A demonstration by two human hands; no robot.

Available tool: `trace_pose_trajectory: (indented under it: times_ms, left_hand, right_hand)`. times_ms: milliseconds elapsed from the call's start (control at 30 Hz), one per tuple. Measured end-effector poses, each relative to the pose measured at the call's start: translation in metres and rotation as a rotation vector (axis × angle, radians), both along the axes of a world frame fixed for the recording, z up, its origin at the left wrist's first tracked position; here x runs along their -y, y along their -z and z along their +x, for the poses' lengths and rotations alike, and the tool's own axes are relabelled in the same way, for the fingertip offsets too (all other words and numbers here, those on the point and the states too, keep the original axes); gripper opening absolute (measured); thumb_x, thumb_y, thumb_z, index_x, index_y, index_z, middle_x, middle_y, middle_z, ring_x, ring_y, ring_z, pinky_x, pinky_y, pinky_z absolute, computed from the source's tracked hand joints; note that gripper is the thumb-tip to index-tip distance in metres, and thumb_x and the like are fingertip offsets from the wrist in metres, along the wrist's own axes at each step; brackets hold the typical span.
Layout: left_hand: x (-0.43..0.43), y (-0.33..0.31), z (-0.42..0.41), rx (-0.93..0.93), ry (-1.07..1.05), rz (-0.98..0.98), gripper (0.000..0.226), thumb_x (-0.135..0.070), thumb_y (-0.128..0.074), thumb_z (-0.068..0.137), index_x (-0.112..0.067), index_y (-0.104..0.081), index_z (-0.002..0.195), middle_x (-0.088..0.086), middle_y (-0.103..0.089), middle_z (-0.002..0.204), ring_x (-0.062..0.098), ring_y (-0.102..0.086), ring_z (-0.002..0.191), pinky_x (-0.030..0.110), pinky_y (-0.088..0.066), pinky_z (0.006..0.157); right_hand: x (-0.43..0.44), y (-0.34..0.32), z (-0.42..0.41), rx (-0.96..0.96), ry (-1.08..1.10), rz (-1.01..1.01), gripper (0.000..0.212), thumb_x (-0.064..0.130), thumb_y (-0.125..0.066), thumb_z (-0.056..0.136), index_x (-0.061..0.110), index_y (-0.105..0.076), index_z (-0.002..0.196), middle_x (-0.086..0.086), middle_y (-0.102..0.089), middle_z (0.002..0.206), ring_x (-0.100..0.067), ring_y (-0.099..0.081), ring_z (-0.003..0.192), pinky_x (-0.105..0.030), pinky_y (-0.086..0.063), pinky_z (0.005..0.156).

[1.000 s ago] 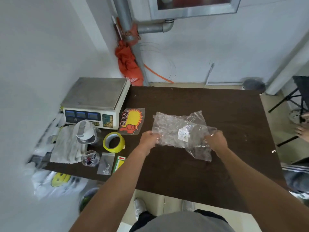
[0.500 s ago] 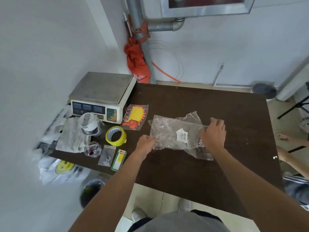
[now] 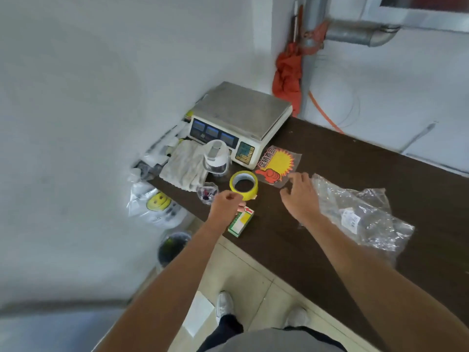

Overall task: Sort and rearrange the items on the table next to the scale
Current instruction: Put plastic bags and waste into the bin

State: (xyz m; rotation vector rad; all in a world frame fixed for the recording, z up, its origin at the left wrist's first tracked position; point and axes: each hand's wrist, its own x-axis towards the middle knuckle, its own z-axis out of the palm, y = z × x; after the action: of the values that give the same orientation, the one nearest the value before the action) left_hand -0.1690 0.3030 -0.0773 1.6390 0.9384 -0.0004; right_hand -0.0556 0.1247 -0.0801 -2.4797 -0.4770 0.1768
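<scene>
**Hands turn to the small items by the scale**

Left hand point(image 3: 225, 204) is clenched at the table's point(image 3: 342, 250) near edge, apparently pinching something beside the green box point(image 3: 239, 223) and yellow tape roll point(image 3: 243, 185); what, I cannot tell. Right hand point(image 3: 300, 196) hovers spread and empty, the clear bag point(image 3: 360, 214) lying released beside it. Next likely needs a clean lift. The sunburst sign point(image 3: 278, 163) before the scale point(image 3: 241, 120) reads 促销商品.

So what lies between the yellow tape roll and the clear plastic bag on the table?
In the head view, the right hand hovers open between the tape roll and the plastic bag, over bare tabletop.
</scene>
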Motion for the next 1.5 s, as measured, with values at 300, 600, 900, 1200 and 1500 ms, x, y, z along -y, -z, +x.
trace_pose_trajectory:
  times_ms: [300, 600, 900, 1200, 1500]
  left_hand:
    - [-0.116, -0.002, -0.113, -0.016, -0.295, -0.025, 0.016, -0.01, -0.054, 0.1, -0.004, -0.068, 0.095, 0.022, -0.074, 0.099, 0.029, -0.072, 0.083, 0.043, -0.059, 0.09]
    - [-0.175, 0.016, -0.219, -0.041, -0.573, -0.119, 0.02, -0.01, -0.057, 0.097, 0.004, -0.067, 0.106, 0.015, -0.075, 0.088, 0.033, -0.073, 0.083, 0.045, -0.059, 0.091]
    - [-0.207, 0.075, -0.29, -0.126, -0.709, -0.169, 0.019, -0.008, -0.053, 0.097, 0.002, -0.069, 0.099, 0.014, -0.074, 0.084, 0.026, -0.069, 0.074, 0.047, -0.057, 0.089]
    - [-0.228, 0.191, -0.314, -0.176, -0.892, -0.255, 0.019, -0.01, -0.051, 0.099, -0.005, -0.066, 0.109, 0.012, -0.067, 0.095, 0.018, -0.063, 0.073, 0.021, -0.047, 0.061]
    - [-0.243, 0.339, -0.324, -0.221, -0.926, -0.325, 0.023, -0.019, -0.05, 0.096, -0.01, -0.068, 0.107, 0.006, -0.067, 0.092, 0.02, -0.063, 0.082, 0.025, -0.046, 0.068]
  right_hand:
    - [-0.155, -0.007, -0.068, -0.008, -0.412, 0.129, 0.015, 0.016, -0.056, 0.093, 0.01, -0.064, 0.104, -0.006, -0.057, 0.11, -0.022, -0.057, 0.099, -0.032, -0.044, 0.081]
    - [-0.255, 0.027, -0.145, -0.085, -0.727, 0.026, 0.014, 0.024, -0.055, 0.096, 0.013, -0.064, 0.099, 0.0, -0.054, 0.098, -0.017, -0.059, 0.085, -0.026, -0.043, 0.071]
    - [-0.311, 0.083, -0.183, -0.198, -0.838, -0.159, 0.014, 0.025, -0.052, 0.096, 0.017, -0.064, 0.095, -0.002, -0.06, 0.097, -0.019, -0.059, 0.087, -0.029, -0.041, 0.072]
    - [-0.349, 0.183, -0.203, -0.272, -0.939, -0.3, 0.015, 0.023, -0.05, 0.094, 0.015, -0.062, 0.091, -0.003, -0.057, 0.096, -0.02, -0.057, 0.086, -0.038, -0.05, 0.078]
    - [-0.377, 0.327, -0.208, -0.442, -0.827, -0.541, 0.027, 0.025, -0.046, 0.094, 0.014, -0.054, 0.071, -0.005, -0.058, 0.074, -0.025, -0.053, 0.071, -0.035, -0.038, 0.064]
